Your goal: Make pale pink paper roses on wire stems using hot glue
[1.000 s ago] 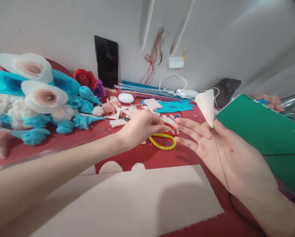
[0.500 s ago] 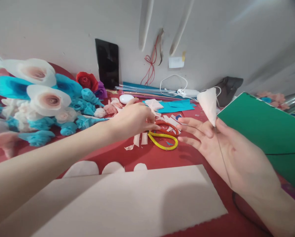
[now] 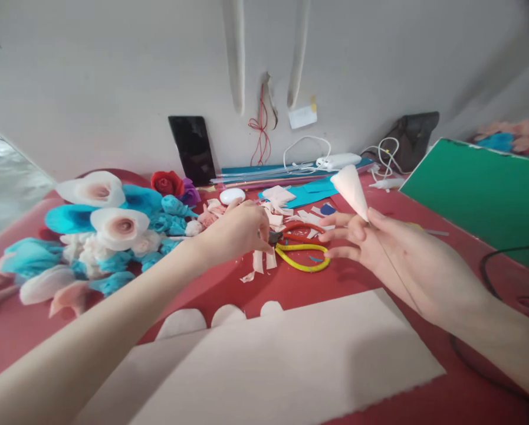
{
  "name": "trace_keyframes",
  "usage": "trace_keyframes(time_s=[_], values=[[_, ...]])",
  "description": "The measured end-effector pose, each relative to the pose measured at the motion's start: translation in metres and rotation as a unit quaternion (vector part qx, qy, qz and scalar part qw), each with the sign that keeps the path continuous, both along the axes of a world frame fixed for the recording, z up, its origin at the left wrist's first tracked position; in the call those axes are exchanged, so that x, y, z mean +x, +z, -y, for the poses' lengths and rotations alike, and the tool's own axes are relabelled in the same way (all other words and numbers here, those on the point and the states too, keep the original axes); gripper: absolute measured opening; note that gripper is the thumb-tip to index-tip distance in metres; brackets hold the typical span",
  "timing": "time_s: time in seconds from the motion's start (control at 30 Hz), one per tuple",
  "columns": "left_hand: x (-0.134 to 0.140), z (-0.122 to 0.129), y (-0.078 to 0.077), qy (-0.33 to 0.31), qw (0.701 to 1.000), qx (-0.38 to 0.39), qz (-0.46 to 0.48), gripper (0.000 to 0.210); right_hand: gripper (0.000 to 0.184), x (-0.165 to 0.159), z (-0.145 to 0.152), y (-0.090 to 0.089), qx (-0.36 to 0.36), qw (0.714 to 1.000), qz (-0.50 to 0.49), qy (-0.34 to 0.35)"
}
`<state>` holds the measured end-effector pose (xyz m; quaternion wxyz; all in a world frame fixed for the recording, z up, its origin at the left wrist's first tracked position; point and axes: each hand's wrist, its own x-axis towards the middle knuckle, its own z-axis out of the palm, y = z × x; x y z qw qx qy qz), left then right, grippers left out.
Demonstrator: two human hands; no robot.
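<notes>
My right hand (image 3: 406, 260) pinches a thin wire stem (image 3: 392, 262) between thumb and forefinger, just below the tip of a pale pink paper cone (image 3: 351, 192). Its other fingers are spread. My left hand (image 3: 235, 233) reaches over the scraps in the middle, thumb and fingers bent but apart, with nothing visible in them. Right beside its thumb lies a pair of cutters (image 3: 303, 268) with looped red and yellow handles and a dark head. Pale paper strips (image 3: 258, 261) lie under and around it. Nearest me is a large pale pink sheet (image 3: 286, 360), with rounded paper pieces (image 3: 182, 323) along its far edge.
Paper flowers (image 3: 125, 226) in blue, white and pink are heaped at left. A phone (image 3: 192, 150) leans on the wall. Blue paper (image 3: 312, 192), a white power bank (image 3: 338, 160) with cable and a dark pouch (image 3: 417, 141) lie behind. A green board (image 3: 480, 200) stands right.
The view has shifted, with more of the table's left side showing. My left hand stays over the scraps beside the cutters; my right hand still pinches the cone's stem, the cone tilting more to the left.
</notes>
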<state>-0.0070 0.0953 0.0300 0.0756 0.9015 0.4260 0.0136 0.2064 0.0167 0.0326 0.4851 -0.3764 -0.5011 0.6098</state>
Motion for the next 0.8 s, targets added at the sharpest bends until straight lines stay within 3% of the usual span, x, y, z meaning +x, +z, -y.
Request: trace_keyframes(time_s=[0.2,0.47,0.57,0.63,0.73,0.8], values=[[-0.008,-0.002,0.0,0.008,0.999,-0.027,0.021,0.026,0.036,0.001,0.001,-0.002,0.005,1.0,-0.009,-0.008],[-0.011,0.003,0.009,0.064,0.989,-0.047,0.124,0.022,0.026,-0.001,0.0,0.002,-0.002,1.0,-0.007,-0.023],[-0.009,0.004,0.011,0.106,0.979,-0.069,0.162,0.032,0.026,-0.001,0.0,0.003,-0.008,0.999,-0.006,-0.033],[-0.008,0.003,0.012,0.123,0.969,-0.083,0.199,0.025,0.027,0.0,0.001,0.002,-0.011,0.999,-0.003,-0.033],[-0.005,0.005,0.012,0.125,0.951,-0.101,0.264,0.046,0.03,0.001,0.0,0.002,-0.008,1.0,0.004,-0.015],[0.0,0.009,0.013,0.116,0.937,-0.136,0.299,0.03,0.033,0.001,0.001,0.002,0.0,1.0,0.005,0.005]])
